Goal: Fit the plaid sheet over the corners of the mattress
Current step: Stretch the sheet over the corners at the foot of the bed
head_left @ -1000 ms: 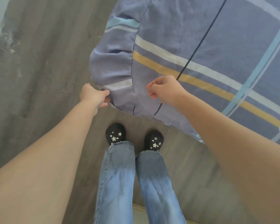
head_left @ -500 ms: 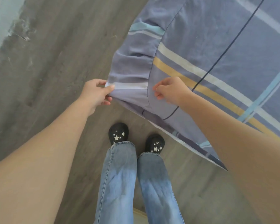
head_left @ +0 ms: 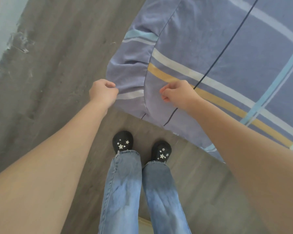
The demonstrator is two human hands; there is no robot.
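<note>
A view looked straight down from a person's head at a bed corner and the floor. The plaid sheet point(head_left: 227, 53), lavender-blue with white, mustard, pale blue and thin navy stripes, covered the mattress, filling the far right of the scene and running off the top and right edges. It was drawn over the near-left corner, where its side panel hung in gathered folds; the mattress itself was wholly hidden beneath the cloth, and the lower hem could not be made out. The left hand point(head_left: 103, 92) was at the left edge of the corner's draped side, fingers curled and pinching a fold of the fabric between thumb and fingertips. The right hand point(head_left: 178, 94) lay over the corner's top, just right of the curved seam, its fingers curled in with fabric seemingly nipped at the fingertips, though the grip point was hard to see. Both bare forearms reached in from the bottom corners, cut off by the frame. Below the corner stood two black clogs point(head_left: 123, 142) with star charms, under blue jeans point(head_left: 123, 191). The grey wood floor point(head_left: 46, 81) spread to the left, with a pale, scuffed wall base point(head_left: 0, 31) at the far left.
</note>
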